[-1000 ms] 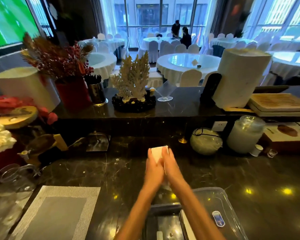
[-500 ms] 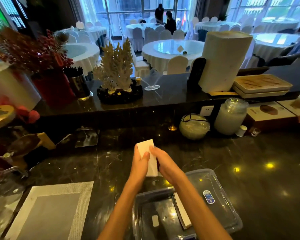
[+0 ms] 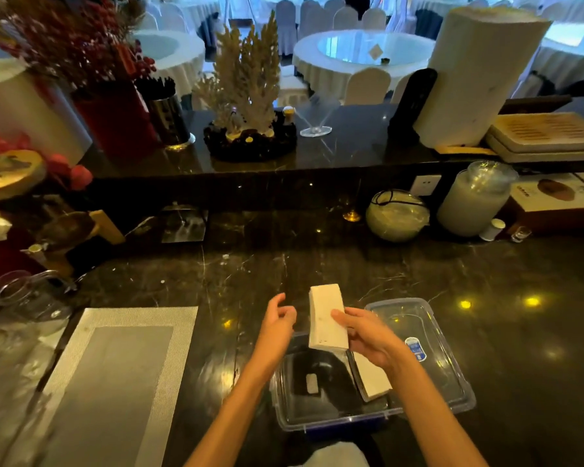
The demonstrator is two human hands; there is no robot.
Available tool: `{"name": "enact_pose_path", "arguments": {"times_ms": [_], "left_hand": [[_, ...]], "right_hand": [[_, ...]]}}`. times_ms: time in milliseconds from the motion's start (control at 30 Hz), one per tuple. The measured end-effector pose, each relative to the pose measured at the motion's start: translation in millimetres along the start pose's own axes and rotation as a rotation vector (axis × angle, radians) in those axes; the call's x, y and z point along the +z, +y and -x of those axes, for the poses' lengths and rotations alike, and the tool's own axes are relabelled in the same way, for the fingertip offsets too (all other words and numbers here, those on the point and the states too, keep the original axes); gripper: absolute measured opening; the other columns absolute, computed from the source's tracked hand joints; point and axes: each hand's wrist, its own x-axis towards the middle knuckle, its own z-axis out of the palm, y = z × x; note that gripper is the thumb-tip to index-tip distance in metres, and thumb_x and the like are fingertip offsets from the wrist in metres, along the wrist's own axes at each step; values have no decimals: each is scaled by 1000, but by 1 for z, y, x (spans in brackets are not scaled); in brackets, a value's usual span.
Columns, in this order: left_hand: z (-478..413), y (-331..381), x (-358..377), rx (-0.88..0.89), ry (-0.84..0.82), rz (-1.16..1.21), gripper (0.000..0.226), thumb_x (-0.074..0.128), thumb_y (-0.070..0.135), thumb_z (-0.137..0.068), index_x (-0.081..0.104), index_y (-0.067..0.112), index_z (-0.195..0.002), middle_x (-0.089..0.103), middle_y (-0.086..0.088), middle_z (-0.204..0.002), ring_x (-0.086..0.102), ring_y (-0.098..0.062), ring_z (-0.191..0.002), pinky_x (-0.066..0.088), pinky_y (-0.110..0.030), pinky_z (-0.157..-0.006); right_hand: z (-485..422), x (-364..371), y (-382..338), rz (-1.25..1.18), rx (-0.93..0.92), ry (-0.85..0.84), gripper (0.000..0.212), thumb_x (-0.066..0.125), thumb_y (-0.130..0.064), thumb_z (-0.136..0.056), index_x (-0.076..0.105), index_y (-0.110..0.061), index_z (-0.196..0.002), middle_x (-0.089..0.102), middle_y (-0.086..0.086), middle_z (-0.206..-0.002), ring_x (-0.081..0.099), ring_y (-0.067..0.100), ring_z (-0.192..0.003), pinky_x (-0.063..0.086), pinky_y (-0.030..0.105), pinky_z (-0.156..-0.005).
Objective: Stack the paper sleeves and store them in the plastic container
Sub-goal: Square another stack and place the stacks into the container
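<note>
My right hand (image 3: 368,335) grips a white stack of paper sleeves (image 3: 324,318), held tilted above the far edge of the clear plastic container (image 3: 284,409). A second stack of sleeves (image 3: 371,379) lies inside the container along its right side. The container's clear lid (image 3: 429,335) with a blue sticker leans behind it on the right. Just left of the held stack, my left hand (image 3: 279,320) hovers with fingers loosely curled and holds nothing.
A grey woven placemat (image 3: 115,375) lies at the left on the dark marble counter (image 3: 520,332). Glassware (image 3: 24,298) stands at the far left. A round jar (image 3: 397,215), a white canister (image 3: 474,200) and boxes line the back; a raised ledge carries a coral ornament (image 3: 246,96).
Both hands held the stack pressed together earlier. Now my left hand has let go and moved left, and my right hand alone holds the stack nearer the container. The view tilted downward.
</note>
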Motion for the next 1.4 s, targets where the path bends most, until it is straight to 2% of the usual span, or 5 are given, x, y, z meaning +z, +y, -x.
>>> {"name": "enact_pose_path", "arguments": {"times_ms": [367, 533, 900, 1167, 1400], "left_hand": [[50, -52, 35, -146, -281, 93, 66, 63, 63, -81, 35, 42, -137, 61, 10, -124, 61, -6, -112, 51, -29, -95], [48, -65, 12, -202, -197, 331, 57, 73, 45, -79, 52, 29, -129, 72, -6, -114, 70, -20, -105, 59, -39, -88], [42, -54, 4, -67, -210, 369, 54, 52, 40, -83, 50, 32, -136, 63, -13, -127, 59, -36, -116, 54, -48, -94], [28, -47, -11, 1, -165, 164, 57, 60, 40, -92, 32, 42, -142, 54, 11, -129, 62, -10, -111, 58, -24, -74], [24, -82, -32, -165, -3, -242, 62, 50, 32, -100, 19, 25, -154, 29, -8, -159, 33, -28, -144, 33, -49, -116]], "right_hand": [[27, 57, 103, 737, -382, 286, 45, 66, -30, -88, 42, -29, -127, 47, -9, -115, 55, 5, -103, 53, 21, -81], [39, 24, 77, 571, -164, -240, 63, 70, -39, -85, 43, -38, -142, 48, -18, -130, 53, 5, -119, 54, 23, -89], [24, 22, 74, -149, 27, -202, 36, 64, -26, -94, 57, -11, -126, 72, 11, -121, 69, 26, -115, 58, 43, -91], [16, 32, 66, -27, -39, -63, 32, 66, -20, -92, 55, -21, -121, 71, 9, -117, 70, 25, -109, 59, 46, -89], [-7, 20, 103, 333, 55, 183, 38, 62, -21, -95, 41, -25, -125, 62, 8, -123, 66, 25, -107, 60, 42, -86]]}}
